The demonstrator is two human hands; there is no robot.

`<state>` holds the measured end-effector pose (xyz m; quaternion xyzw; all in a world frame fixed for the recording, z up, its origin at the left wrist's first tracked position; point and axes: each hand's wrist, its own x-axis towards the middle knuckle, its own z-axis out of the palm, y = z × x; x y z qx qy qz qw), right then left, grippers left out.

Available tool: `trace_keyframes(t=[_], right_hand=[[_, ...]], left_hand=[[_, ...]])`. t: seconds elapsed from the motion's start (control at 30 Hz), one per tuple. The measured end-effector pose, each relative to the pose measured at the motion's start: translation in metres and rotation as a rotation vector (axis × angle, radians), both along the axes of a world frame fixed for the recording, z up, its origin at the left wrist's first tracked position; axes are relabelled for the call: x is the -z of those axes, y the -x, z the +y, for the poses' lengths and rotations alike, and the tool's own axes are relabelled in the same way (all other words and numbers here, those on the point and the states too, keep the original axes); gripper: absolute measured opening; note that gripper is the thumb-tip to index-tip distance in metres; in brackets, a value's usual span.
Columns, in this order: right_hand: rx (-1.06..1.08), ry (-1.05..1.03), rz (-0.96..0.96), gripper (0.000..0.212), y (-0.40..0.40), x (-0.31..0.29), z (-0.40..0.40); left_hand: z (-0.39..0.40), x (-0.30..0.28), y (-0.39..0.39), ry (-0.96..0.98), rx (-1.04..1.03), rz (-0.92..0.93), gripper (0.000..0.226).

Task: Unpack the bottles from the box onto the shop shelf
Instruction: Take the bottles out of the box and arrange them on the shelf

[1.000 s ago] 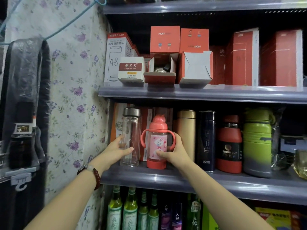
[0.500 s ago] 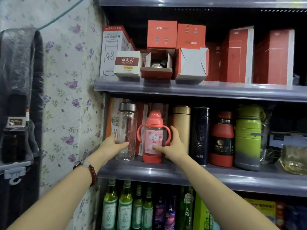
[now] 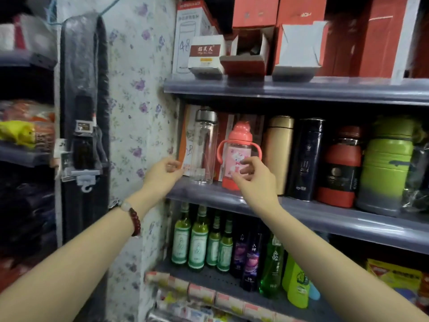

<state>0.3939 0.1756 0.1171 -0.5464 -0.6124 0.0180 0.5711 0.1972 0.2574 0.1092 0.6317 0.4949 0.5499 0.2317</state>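
Observation:
A clear glass bottle [image 3: 204, 145] with a steel cap stands upright at the left end of the middle shelf [image 3: 301, 212]. Right beside it stands a pink bottle [image 3: 239, 147] with two handles and a cartoon label. My left hand [image 3: 163, 174] hovers just left of the clear bottle, fingers loosely curled, holding nothing. My right hand [image 3: 253, 180] is in front of the pink bottle's lower right, fingers apart, off the bottle. An open red box [image 3: 246, 52] lies on the upper shelf.
Gold [image 3: 277, 152], dark blue [image 3: 305, 159], red [image 3: 340, 166] and green [image 3: 386, 163] flasks fill the middle shelf to the right. Red and white boxes crowd the upper shelf [image 3: 301, 89]. Green glass bottles [image 3: 199, 238] stand below. A floral wall [image 3: 139, 101] borders the left.
Both hands have let go of the bottles and drawn back toward me. The clear bottle and the pink bottle stay standing on the shelf. The view has shifted left and down.

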Motion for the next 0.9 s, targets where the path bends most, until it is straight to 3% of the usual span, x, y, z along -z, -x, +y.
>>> trace_keyframes(t=[0.2, 0.4, 0.7, 0.9], right_hand=[[-0.269, 0.220, -0.198, 0.025, 0.050, 0.061, -0.001], [-0.512, 0.469, -0.337, 0.019, 0.123, 0.144, -0.014], [-0.762, 0.654, -0.577, 0.019, 0.254, 0.258, -0.045], [-0.863, 0.793, -0.633, 0.014, 0.327, 0.346, -0.068]], left_hand=[[-0.071, 0.053, 0.044, 0.098, -0.099, 0.377, 0.028], [-0.148, 0.120, 0.103, 0.291, -0.252, 0.579, 0.027], [-0.240, 0.232, 0.217, 0.602, -0.446, 0.664, 0.023], [-0.284, 0.327, 0.286, 0.836, -0.515, 0.560, 0.024]])
